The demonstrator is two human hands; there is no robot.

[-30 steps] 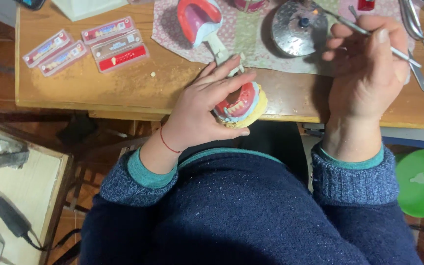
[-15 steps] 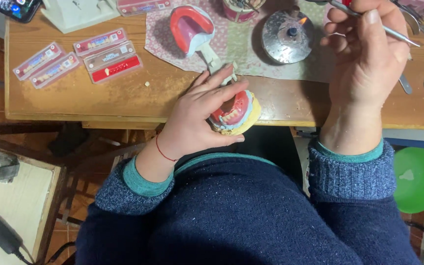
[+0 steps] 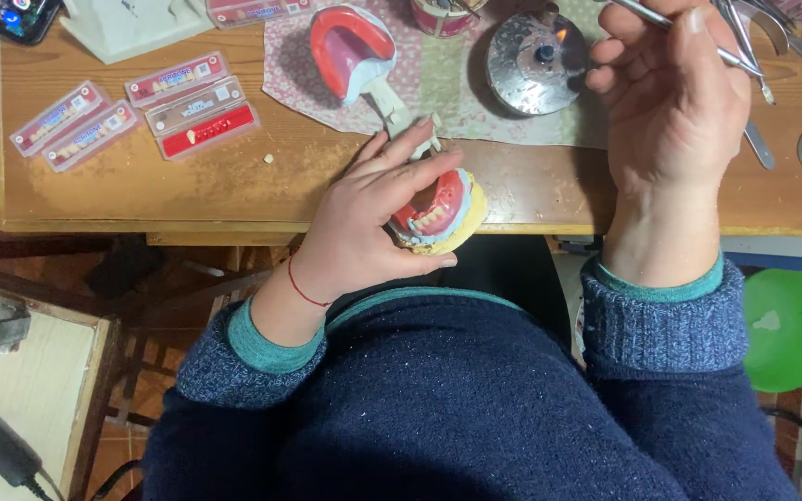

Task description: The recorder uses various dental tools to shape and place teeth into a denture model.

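The wooden table (image 3: 234,190) carries everything; at its near edge the left hand (image 3: 373,223) clasps the denture model (image 3: 438,215), while beyond it the right hand (image 3: 670,102) pinches a metal instrument (image 3: 661,17) by the lit burner (image 3: 536,51), seemingly warming it; returning it needs a steady aim

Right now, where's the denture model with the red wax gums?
Head view, centre: the denture model is gripped in the left hand at the near edge of the wooden table, just below the red-lined impression tray.
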